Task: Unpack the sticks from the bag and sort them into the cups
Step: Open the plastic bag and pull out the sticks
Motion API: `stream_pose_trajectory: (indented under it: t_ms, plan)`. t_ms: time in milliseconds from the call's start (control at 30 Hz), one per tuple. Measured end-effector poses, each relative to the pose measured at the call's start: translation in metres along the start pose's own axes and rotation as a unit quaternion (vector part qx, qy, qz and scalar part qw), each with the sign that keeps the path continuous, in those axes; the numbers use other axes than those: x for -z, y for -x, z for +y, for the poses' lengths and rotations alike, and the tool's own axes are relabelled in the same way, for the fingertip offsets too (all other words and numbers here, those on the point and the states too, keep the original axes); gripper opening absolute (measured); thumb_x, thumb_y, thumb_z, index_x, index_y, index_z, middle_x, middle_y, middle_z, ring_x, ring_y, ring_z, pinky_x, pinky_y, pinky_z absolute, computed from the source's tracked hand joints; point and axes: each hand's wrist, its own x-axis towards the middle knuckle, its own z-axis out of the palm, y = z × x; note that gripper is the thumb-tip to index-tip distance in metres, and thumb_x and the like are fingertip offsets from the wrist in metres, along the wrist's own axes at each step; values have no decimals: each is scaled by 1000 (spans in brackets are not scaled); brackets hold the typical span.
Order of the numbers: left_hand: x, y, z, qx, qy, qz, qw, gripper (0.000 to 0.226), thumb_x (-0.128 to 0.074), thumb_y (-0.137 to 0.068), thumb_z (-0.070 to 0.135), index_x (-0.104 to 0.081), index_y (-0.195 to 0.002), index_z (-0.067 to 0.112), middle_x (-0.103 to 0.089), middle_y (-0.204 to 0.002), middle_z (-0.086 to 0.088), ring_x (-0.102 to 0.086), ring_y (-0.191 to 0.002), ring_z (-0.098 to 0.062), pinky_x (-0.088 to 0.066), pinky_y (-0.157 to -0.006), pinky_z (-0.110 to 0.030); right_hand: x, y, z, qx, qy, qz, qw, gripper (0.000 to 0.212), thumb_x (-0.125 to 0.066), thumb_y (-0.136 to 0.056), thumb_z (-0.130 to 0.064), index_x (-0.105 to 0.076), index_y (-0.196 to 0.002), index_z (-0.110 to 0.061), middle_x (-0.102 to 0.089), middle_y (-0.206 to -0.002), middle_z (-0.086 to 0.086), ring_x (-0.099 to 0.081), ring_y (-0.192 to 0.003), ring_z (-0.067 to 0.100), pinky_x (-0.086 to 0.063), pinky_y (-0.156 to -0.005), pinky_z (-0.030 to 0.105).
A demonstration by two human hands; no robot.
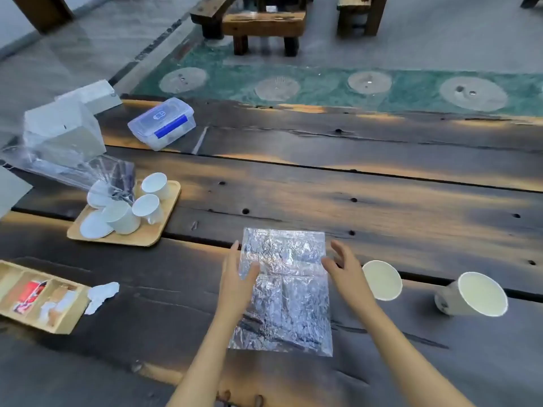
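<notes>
A: The bag [283,289] lies flat on the table [382,201], near edge, dead centre, crinkled and silvery. No sticks visible through it.

B: And the hands?

A: Left hand [236,277] rests on the bag's left edge, thumb over the foil, fingers fairly straight, not clamped. Right hand [342,267] hovers just beside the right edge, fingers loose, holding nothing.

B: The cups?

A: Two. The near cup [382,280] sits just right of that right hand; the far-right cup [473,293] is further off. Both seem to lean, mouths toward the camera, though the wide lens may be doing that.

B: So the danger?

A: The right wrist is very close to the near cup. One sweep while tearing the bag could knock it over. And slick foil could slide or dump the sticks all at once.

B: Anything else nearby?

A: A tray [147,236] of white cups on the left, well apart.
</notes>
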Motion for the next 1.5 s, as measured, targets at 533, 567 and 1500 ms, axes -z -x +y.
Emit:
stream_pose_trajectory:
  t_ms: [533,567,1500]
  plan:
    - [-25,-171,-61,259,43,-17,965,49,-48,-100,24,-35,-147,16,-50,-127,-4,-53,-93,-20,-41,-80,-36,-37,-152,50,-223,23,103,969,48,-54,-94,-8,-41,-140,0,-51,-117,8,-52,-91,22,-39,-76,30]
    - [-27,-177,-64,266,40,-10,963,47,-48,-100,22,-37,-145,15,-51,-121,-4,-52,-86,-19,-42,-75,-35,-38,-156,54,-228,21,109,967,49,-54,-94,-8,-40,-141,-2,-53,-120,9,-54,-92,23,-41,-77,32]
    - [58,-27,-35,99,188,20,977,31,-50,-101,13,-62,-77,-4,-55,-62,-11,-48,-57,-20,-40,-63,-34,-13,9,4,-42,-145,48,987,28,-56,-97,-7,-58,-69,-10,-57,-68,4,-50,-63,16,-45,-61,26]
